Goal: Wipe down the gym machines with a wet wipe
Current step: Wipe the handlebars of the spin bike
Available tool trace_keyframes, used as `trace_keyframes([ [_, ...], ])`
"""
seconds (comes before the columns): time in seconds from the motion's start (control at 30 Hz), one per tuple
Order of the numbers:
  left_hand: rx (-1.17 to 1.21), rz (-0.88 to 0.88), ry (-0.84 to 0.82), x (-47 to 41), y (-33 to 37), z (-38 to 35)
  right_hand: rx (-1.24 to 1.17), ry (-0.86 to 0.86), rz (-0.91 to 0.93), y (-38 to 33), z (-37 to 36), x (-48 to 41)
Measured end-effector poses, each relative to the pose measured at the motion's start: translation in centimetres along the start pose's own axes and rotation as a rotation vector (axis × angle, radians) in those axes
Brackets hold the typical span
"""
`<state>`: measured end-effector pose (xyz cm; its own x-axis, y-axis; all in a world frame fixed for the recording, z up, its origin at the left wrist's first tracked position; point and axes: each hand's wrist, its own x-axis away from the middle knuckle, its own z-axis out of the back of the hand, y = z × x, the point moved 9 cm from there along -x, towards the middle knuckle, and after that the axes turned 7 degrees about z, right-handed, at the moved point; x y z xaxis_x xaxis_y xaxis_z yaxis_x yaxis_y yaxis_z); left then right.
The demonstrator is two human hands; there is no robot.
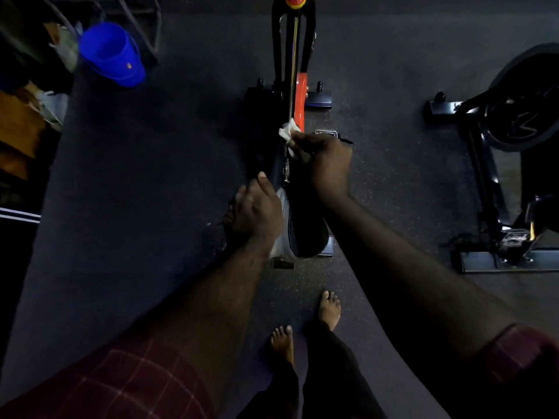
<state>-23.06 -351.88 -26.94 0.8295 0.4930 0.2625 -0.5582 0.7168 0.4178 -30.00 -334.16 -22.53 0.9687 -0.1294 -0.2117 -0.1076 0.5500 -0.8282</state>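
Observation:
An exercise bike (299, 86) with a black and orange frame stands in front of me, seen from above. Its black saddle (307, 225) is just below my hands. My right hand (326, 164) pinches a crumpled white wet wipe (289, 133) and holds it against the bike's frame, by the thin metal rod just ahead of the saddle. My left hand (257, 210) rests on the left side of the saddle with its fingers curled over the edge and the thumb raised.
A second black exercise bike (511, 128) stands to the right. A blue bucket (110, 54) sits at the far left by a metal rack and clutter. My bare feet (305, 325) stand on the dark speckled rubber floor (151, 176) behind the bike.

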Motion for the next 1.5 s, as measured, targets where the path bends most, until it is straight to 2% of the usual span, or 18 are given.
trace_keyframes([
  [0.07, 0.0, -0.004, -0.01, 0.2, 0.3, 0.4, 0.0, 0.012, -0.054, 0.2, 0.1, 0.6],
  [0.2, 0.02, 0.004, -0.017, 0.2, 0.2, 0.3, 0.029, -0.03, -0.032, 0.7, 0.5, 3.5],
  [0.4, -0.022, 0.024, -0.02, 0.0, 0.0, -0.1, 0.03, -0.035, -0.019, -0.6, -0.4, -3.3],
  [0.5, -0.012, 0.02, -0.031, 0.0, 0.0, 0.0, 0.047, -0.087, 0.023, -0.7, -0.1, -2.6],
  [0.63, -0.016, 0.034, -0.027, -0.1, -0.3, -0.2, 0.128, -0.065, 0.016, 0.9, 0.2, 0.9],
  [0.77, -0.023, 0.056, -0.036, 0.1, -0.3, 0.0, 0.06, -0.092, 0.099, -0.2, -0.5, -3.2],
  [0.97, 0.003, 0.084, -0.064, 0.5, -0.2, 0.4, 0.076, -0.35, 0.269, -1.5, -1.4, -4.6],
  [1.1, 0.007, 0.115, -0.063, 0.4, -0.6, 0.2, 0.043, -0.557, 0.523, -3.5, -3.0, -5.5],
  [1.2, 0.053, 0.128, -0.028, 0.6, -1.1, 0.6, 0.139, -0.727, 0.623, -4.2, -5.1, -6.7],
  [1.27, 0.14, 0.151, -0.022, 0.6, -1.7, 0.7, 0.158, -0.778, 0.65, -4.4, -5.4, -6.7],
  [1.33, 0.398, 0.242, 0.008, 0.9, -3.2, 1.0, 0.126, -0.772, 0.659, -4.9, -4.4, -5.8],
  [1.37, 0.618, 0.345, 0.061, 1.0, -4.8, 1.3, 0.117, -0.756, 0.676, -5.4, -3.6, -5.1],
  [1.43, 1.094, 0.673, 0.143, 3.0, -8.9, 0.6, 0.123, -0.754, 0.72, -5.5, -2.7, -2.9],
  [1.5, 1.499, 0.949, 0.009, 6.4, -9.9, -3.0, 0.117, -0.861, 0.715, -4.8, -3.4, 0.5],
])
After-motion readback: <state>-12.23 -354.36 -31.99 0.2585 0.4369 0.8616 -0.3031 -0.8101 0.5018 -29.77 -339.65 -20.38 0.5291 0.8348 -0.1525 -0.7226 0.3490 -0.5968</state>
